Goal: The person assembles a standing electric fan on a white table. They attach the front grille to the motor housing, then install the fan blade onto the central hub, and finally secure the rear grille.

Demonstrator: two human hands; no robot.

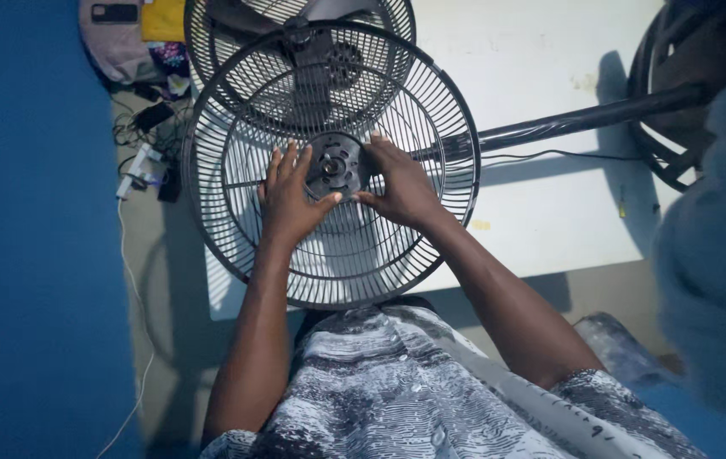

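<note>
A round black wire fan guard [235, 144] stands in front of me over a white board. At its middle is a dark hub plate [336, 166] with holes. My left hand [288, 197] lies flat on the wires left of the hub, thumb touching the hub's lower edge. My right hand [399, 183] presses the wires on the hub's right side, thumb at the hub's rim. Behind the guard sits the fan motor [316, 64] inside a second wire guard [210, 34].
A black fan pole [584, 119] runs right to a round base [677, 85], with a thin cable [550, 155] under it. The white board [550, 204] lies on the floor. Chargers and cables [146, 161] clutter the left. A blue wall [31, 229] borders the left.
</note>
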